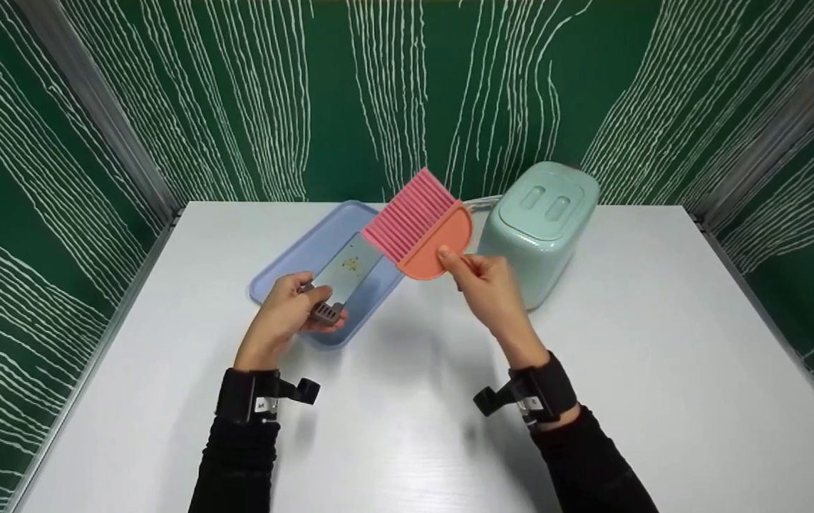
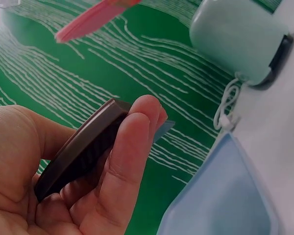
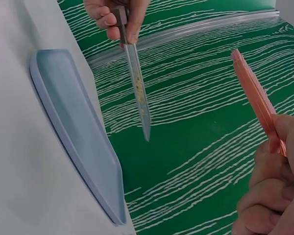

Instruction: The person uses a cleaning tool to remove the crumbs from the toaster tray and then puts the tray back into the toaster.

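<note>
My left hand (image 1: 287,308) grips the brown slotted handle (image 1: 327,313) of a flat metal crumb tray (image 1: 341,274), with yellowish crumbs (image 1: 351,264) on it. My right hand (image 1: 490,291) pinches the rounded orange grip of a small brush (image 1: 418,224) between thumb and fingers. Its ridged pink bristle side points up and left. In the head view the bristles overlap the crumb tray's far end; the right wrist view shows a gap between brush and crumb tray (image 3: 139,90). Both things are held above the table.
Below the crumb tray lies a light blue tray (image 1: 275,274) on the white table (image 1: 393,434). A mint green appliance (image 1: 532,246), seemingly a toaster, stands at the back right. Its white cord (image 2: 228,104) lies bunched beside it. Green patterned panels (image 1: 385,92) enclose the back and sides.
</note>
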Demonstrator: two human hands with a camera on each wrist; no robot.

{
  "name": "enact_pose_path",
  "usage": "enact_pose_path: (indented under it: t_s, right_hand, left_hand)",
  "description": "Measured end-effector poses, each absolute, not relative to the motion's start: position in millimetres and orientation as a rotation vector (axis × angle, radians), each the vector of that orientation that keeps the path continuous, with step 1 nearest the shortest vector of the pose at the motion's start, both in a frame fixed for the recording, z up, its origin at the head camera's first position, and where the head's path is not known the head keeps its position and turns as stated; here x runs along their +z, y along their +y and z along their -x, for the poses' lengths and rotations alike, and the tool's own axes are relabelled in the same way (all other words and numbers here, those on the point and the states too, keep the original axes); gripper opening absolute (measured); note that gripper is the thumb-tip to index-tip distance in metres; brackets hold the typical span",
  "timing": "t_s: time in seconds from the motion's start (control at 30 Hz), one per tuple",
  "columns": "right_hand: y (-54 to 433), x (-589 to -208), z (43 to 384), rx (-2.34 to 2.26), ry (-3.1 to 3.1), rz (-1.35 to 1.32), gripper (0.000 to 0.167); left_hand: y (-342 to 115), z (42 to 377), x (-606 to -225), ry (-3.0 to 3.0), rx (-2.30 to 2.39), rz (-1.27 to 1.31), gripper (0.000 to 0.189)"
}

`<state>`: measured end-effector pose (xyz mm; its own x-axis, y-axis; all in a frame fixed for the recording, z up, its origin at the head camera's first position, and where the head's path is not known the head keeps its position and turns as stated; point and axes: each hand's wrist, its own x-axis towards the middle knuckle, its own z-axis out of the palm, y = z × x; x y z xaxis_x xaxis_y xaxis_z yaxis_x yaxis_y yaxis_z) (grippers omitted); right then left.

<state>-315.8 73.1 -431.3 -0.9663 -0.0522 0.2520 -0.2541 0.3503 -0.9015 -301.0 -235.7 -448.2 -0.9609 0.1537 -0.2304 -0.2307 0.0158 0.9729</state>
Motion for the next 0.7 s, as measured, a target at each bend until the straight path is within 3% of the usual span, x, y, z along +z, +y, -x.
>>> enact_pose_path:
  t_s: [0.2,0.43,0.7]
  right_hand:
    - [57,-444,317,1.599,-2.473,-0.296,0.064]
    - [38,-460,321,1.495,-2.573,-0.286,0.063]
    - [23,-473,326,1.438,-2.652,-0.293,0.063]
  left_hand:
    - [-234,303,-449,2.043,2.019,0.051,0.037]
    - [-233,304,-450,2.072,2.021,0.073,0.016]
    - [-236,303,-452,2.089,1.996,0.126,0.027]
